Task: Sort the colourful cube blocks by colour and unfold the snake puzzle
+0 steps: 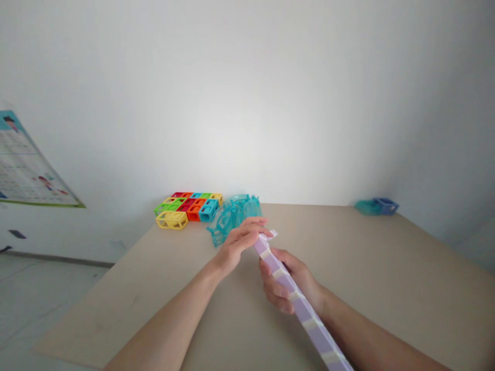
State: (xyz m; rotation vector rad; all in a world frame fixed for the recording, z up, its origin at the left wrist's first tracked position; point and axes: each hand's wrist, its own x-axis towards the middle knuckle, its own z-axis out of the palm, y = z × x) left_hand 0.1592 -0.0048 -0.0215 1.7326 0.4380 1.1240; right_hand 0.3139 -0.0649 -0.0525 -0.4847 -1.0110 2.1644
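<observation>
A long lilac track piece (305, 314) with pale cross ribs runs from the bottom edge up toward the table's middle. My right hand (288, 283) is wrapped round it about halfway along. My left hand (242, 242) is closed over its far tip, fingers curled on top. Just beyond the tip lie teal translucent curved track pieces (234, 214) on the tan table (367, 268).
A block of hollow cubes in yellow, green, red, orange and blue (189, 207) sits at the table's far left corner. A teal and a blue cube (377, 206) lie at the far right by the white wall. A poster (27, 170) hangs at left.
</observation>
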